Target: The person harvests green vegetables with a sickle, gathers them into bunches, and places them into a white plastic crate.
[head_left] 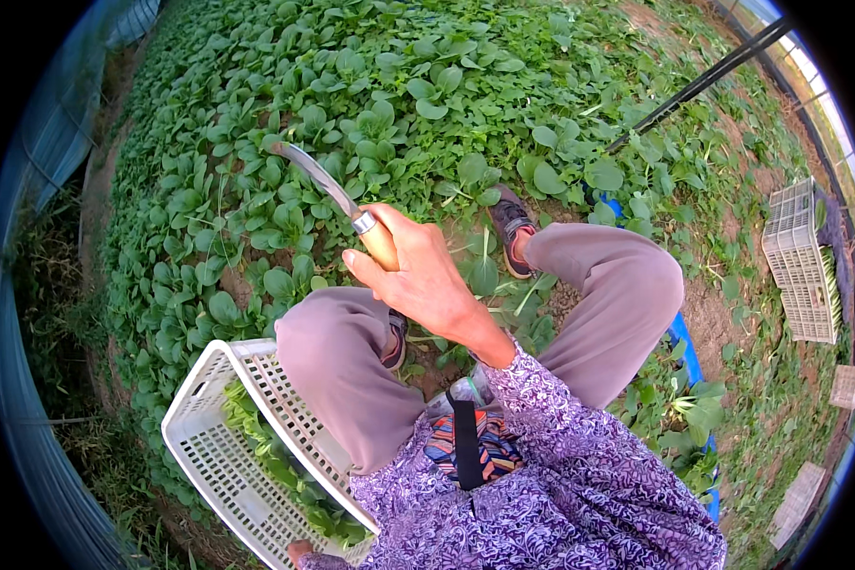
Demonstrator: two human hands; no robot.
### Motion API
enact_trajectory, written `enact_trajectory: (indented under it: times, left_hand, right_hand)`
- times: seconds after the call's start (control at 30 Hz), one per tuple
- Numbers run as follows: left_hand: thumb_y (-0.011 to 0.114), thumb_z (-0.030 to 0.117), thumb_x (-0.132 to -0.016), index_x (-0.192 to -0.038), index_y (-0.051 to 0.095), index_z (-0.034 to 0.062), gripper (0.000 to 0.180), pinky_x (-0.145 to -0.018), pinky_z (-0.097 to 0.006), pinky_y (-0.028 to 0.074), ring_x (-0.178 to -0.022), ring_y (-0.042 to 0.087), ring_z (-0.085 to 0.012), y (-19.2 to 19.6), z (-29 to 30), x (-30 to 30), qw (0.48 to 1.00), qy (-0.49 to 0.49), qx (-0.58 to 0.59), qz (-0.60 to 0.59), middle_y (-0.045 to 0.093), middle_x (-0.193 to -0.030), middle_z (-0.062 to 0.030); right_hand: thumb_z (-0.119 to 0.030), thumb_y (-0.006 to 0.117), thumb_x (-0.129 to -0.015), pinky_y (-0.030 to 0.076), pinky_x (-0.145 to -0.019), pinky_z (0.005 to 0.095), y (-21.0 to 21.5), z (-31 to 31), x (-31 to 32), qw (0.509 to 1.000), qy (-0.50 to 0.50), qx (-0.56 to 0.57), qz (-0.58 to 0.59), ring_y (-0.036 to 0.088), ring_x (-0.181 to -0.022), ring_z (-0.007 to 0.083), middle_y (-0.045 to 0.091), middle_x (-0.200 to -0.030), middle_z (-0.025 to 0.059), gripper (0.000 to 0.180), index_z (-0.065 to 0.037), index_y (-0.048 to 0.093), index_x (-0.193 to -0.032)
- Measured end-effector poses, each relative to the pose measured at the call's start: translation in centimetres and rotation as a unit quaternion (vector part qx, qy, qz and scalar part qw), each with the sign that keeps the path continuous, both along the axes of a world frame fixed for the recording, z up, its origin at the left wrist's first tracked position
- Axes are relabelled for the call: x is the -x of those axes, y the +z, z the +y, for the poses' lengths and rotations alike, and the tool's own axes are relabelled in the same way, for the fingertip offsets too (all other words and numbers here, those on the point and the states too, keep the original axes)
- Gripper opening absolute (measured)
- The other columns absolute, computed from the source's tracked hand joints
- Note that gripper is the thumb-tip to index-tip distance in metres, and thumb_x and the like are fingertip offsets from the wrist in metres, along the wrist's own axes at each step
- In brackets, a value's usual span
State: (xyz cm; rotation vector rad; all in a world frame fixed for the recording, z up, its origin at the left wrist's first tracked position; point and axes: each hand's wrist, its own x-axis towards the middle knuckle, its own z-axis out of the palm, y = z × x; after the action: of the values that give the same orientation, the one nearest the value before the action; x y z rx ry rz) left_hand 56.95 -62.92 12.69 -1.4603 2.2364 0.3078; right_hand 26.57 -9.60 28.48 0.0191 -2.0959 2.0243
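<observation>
My right hand (pixel 418 271) is raised in front of my knees, closed around the light wooden handle of a sickle (pixel 325 180). Its short curved blade points up and to the left over the leafy green plants (pixel 370 123). Down at the lower edge, my left hand (pixel 300 550) shows only in small part, against the near end of a white plastic crate (pixel 199 404); its fingers are hidden. The crate stands tilted beside my left knee, and cut greens (pixel 275 456) lie inside along its right wall.
Low leafy plants grow thickly ahead and to the left. A second white crate (pixel 798 261) stands at the far right, near pale blocks (pixel 847 387). A blue strip (pixel 686 350) runs along the ground by my right leg. A dark pole (pixel 703 81) slants in at the upper right.
</observation>
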Motion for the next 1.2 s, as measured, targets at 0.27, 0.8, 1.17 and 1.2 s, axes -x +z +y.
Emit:
enact_trajectory:
  times: [0.27,0.8,1.17,1.2]
  left_hand:
    - [0.047,0.023,-0.09,-0.097,0.06,-0.0029,0.029,-0.056,-0.021,0.044,-0.065,0.058,-0.012,11.8,22.2,18.5,0.846,-0.218,-0.309,0.377,0.062,-0.081,-0.0087]
    - [0.048,0.013,-0.082,-0.098,0.06,-0.0008,0.023,-0.063,-0.033,0.049,-0.069,0.062,-0.0233,-10.8,39.2,35.9,0.801,-0.556,-0.212,0.068,0.064,-0.084,-0.0127]
    - [0.049,0.013,-0.082,-0.098,0.06,0.0005,0.023,-0.063,-0.034,0.049,-0.069,0.062,-0.0239,-14.0,39.3,41.4,0.809,-0.53,-0.253,0.014,0.064,-0.085,-0.0129]
    - [0.049,0.013,-0.082,-0.098,0.061,0.0006,0.023,-0.063,-0.034,0.049,-0.069,0.062,-0.024,-14.3,39.1,42.2,0.811,-0.528,-0.253,0.012,0.064,-0.085,-0.0129]
  right_hand:
    - [-0.012,0.058,-0.076,0.047,-0.038,0.0255,1.1,4.9,8.6,0.999,0.006,-0.008,0.052,0.055,-0.041,0.0143,0.055,-0.057,0.0105,0.022,0.005,0.048,-0.069]
    - [-0.028,0.06,-0.081,0.039,-0.038,0.0214,-14.6,18.6,39.6,0.962,0.095,-0.254,0.035,0.048,-0.041,0.0062,0.048,-0.059,-0.001,0.034,0.005,0.054,-0.087]
    - [-0.022,0.061,-0.081,0.037,-0.038,0.0236,-21.8,14.7,49.0,0.969,0.183,-0.115,-0.117,0.048,-0.041,0.0075,0.048,-0.06,0.0008,0.027,0.003,0.052,-0.082]
    - [-0.022,0.061,-0.081,0.037,-0.038,0.0233,-21.5,14.7,49.5,0.968,0.185,-0.108,-0.13,0.048,-0.041,0.0074,0.049,-0.061,0.0009,0.026,0.002,0.052,-0.083]
